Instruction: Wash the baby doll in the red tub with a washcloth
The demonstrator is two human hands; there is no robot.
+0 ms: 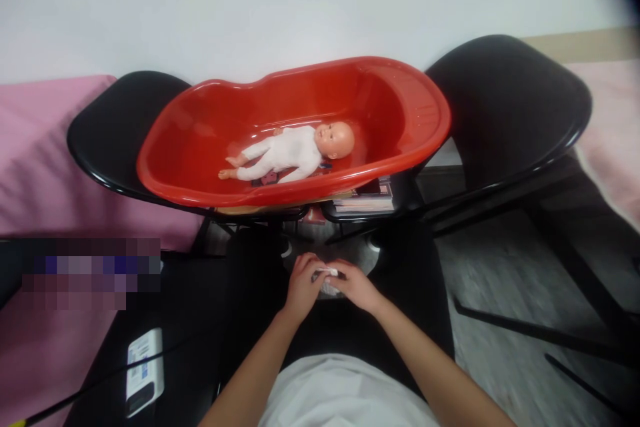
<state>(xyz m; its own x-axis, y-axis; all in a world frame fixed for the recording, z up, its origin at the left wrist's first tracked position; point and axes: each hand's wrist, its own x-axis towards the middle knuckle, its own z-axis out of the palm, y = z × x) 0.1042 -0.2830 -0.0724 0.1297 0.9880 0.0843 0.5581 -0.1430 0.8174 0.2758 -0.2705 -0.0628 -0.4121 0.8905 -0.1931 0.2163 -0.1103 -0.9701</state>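
Above my lap, my left hand (pixel 303 285) and my right hand (pixel 354 284) meet with fingers bent inward. Between their fingertips is a small white item (pixel 333 272), with a thin pale strip reaching toward the left fingers; its kind is too small to make out. Beyond my hands stands a glossy red baby bathtub (pixel 190 195). A baby doll (pixel 293 149) in a white suit lies on its back inside, head to the right and bare feet to the left. Neither hand touches the tub or the doll.
The tub rests across black chairs, with a left chair back (pixel 117 130) and a right chair back (pixel 515 100) at its ends. A stack of books or magazines (pixel 365 200) lies under it. A white device with a label (pixel 145 370) is at lower left, near pink cloth (pixel 40 153).
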